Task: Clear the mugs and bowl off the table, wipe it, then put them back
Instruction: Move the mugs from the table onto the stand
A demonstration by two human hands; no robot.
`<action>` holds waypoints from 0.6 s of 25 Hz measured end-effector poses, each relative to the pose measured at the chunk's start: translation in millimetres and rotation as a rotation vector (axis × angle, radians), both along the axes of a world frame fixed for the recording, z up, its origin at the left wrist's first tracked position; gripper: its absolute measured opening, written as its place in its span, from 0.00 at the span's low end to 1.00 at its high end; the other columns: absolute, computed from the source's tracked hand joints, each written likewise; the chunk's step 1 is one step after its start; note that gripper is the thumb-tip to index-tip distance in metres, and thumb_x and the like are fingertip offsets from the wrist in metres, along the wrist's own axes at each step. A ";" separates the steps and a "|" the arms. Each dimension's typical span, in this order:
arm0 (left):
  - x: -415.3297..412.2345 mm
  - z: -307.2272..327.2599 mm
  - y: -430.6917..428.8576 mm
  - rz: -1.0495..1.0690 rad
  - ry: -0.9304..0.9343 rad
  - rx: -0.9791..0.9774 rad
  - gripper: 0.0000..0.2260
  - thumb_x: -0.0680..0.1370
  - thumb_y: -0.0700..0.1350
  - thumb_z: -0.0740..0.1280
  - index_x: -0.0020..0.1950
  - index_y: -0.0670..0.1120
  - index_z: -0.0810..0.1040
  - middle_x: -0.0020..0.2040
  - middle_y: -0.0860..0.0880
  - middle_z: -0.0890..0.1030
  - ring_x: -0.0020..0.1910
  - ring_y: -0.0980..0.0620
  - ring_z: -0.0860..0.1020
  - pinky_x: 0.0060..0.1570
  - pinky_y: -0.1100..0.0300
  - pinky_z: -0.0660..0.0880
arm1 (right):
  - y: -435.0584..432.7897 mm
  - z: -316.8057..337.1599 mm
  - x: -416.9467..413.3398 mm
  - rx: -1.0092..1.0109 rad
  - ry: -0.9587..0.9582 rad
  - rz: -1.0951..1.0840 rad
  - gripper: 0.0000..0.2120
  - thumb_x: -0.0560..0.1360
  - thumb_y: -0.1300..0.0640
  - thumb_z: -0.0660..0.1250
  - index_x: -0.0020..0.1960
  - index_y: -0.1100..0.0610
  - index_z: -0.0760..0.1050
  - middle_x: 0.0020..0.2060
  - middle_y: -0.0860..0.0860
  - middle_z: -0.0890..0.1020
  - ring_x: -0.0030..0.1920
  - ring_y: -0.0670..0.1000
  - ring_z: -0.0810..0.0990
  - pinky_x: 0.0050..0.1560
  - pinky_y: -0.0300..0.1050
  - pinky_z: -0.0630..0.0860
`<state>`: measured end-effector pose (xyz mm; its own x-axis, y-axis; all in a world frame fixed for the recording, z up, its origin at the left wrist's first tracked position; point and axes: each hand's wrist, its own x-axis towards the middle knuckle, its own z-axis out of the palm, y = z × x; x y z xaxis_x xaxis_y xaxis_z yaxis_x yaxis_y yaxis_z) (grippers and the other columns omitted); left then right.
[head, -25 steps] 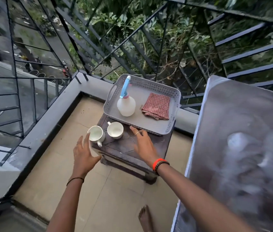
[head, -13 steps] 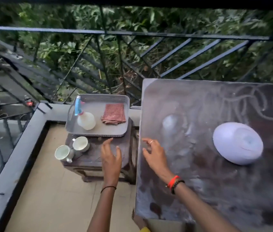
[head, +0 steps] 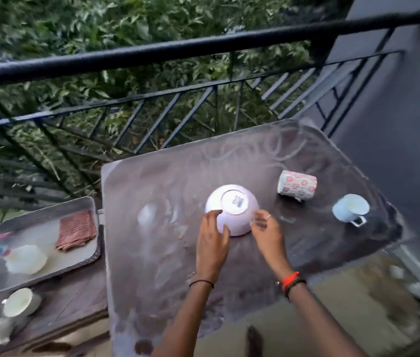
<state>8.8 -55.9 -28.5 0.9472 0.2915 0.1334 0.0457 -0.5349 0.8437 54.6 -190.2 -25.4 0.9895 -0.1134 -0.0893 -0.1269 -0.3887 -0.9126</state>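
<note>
Bowl [head: 232,205] lies upside down, base facing up.

views: one, head-worn, wide-angle
position: over the near edge of the table [head: 167,266]
facing: forward and steeply down, toward the railing [head: 178,50] and the foliage beyond it
range: close, bowl [head: 232,210] mid-frame
edges: tray [head: 49,210] far left, blurred; wall [head: 397,99] right

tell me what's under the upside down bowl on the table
Nothing can be seen under it: the bowl sits upside down, rim on the dusty table, so anything beneath is covered. Only its foot ring shows on top.
</note>
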 end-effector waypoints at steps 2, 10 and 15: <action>23.4 8.7 -32.6 -0.099 0.004 0.038 0.18 0.77 0.47 0.59 0.63 0.39 0.74 0.62 0.41 0.77 0.62 0.49 0.70 0.63 0.60 0.64 | -45.4 6.8 20.5 0.006 -0.017 -0.108 0.13 0.73 0.72 0.64 0.57 0.65 0.75 0.48 0.55 0.80 0.45 0.52 0.77 0.43 0.25 0.71; 133.2 33.3 -128.0 -0.490 0.046 0.504 0.25 0.74 0.41 0.68 0.70 0.36 0.70 0.70 0.37 0.72 0.64 0.36 0.74 0.65 0.47 0.69 | -219.8 6.5 80.5 -0.364 -0.064 -0.385 0.17 0.69 0.69 0.69 0.58 0.65 0.76 0.53 0.65 0.78 0.53 0.62 0.77 0.60 0.52 0.71; 190.1 28.9 -168.8 -0.665 0.111 0.719 0.36 0.75 0.47 0.70 0.78 0.39 0.57 0.78 0.40 0.61 0.78 0.42 0.58 0.76 0.52 0.49 | -266.5 -5.0 104.6 -0.599 0.144 -0.215 0.36 0.64 0.57 0.77 0.70 0.55 0.68 0.60 0.62 0.72 0.64 0.61 0.68 0.63 0.47 0.58</action>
